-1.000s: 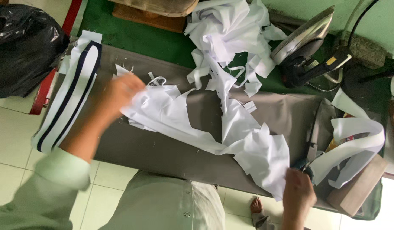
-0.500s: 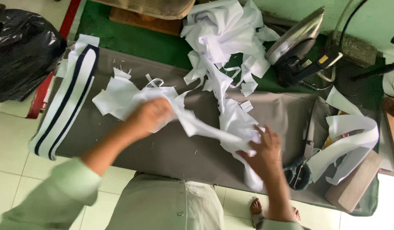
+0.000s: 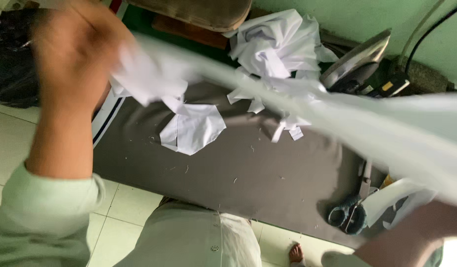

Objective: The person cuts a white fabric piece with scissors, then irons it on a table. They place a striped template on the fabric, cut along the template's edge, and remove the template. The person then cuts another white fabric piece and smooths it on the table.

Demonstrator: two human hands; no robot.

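White fabric piece (image 3: pixel 297 99): stretched taut, blurred, spanning frame above grey ironing board (image 3: pixel 248 168), upper left to right edge. Left hand (image 3: pixel 75 54): raised, closed around bunched end. Right hand: out of view, only forearm (image 3: pixel 411 237) visible; grip undeterminable. On board: white offcut (image 3: pixel 191 129), scissors (image 3: pixel 354 207). Behind: fabric heap (image 3: pixel 275 47), iron (image 3: pixel 354 64).

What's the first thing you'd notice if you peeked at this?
A big white cloth stretches blurred across the middle, held up by the left hand at the top left. Below it a grey board has a small white piece lying on it and scissors at its right end. An iron stands behind, at the upper right.
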